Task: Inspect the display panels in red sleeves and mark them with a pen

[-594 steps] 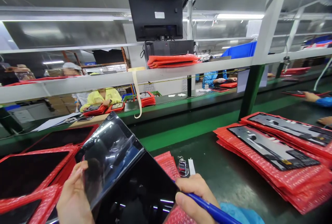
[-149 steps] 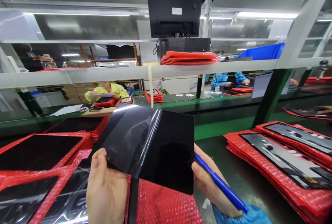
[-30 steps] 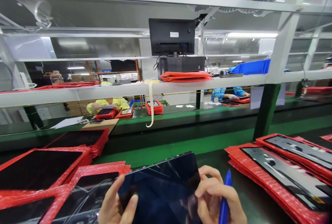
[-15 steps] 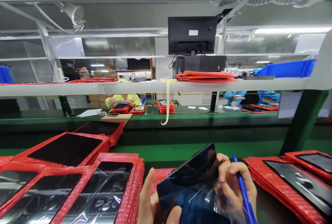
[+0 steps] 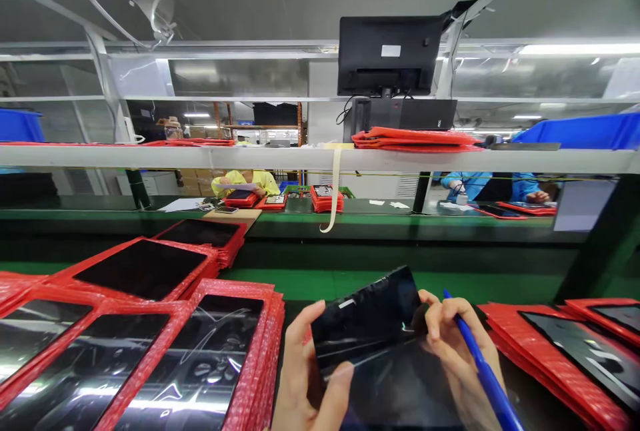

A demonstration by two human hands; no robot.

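Since half a second ago the dark glossy panel had tipped flatter and its film lifted. Around you: red bubble-wrap stacks left, more trays right, green conveyor strip ahead, a monitor above the shelf rail. You held the panel low at centre, your left hand gripping its near-left edge, thumb on top. Your right hand pinched the far corner, blue pen tucked in the fingers. Risk, as judged: pen tip scratching the glass, or film tearing.

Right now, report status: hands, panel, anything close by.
Left hand and right hand grip black panel. Right also holds blue pen. Red bubble-wrap stacks alongside.
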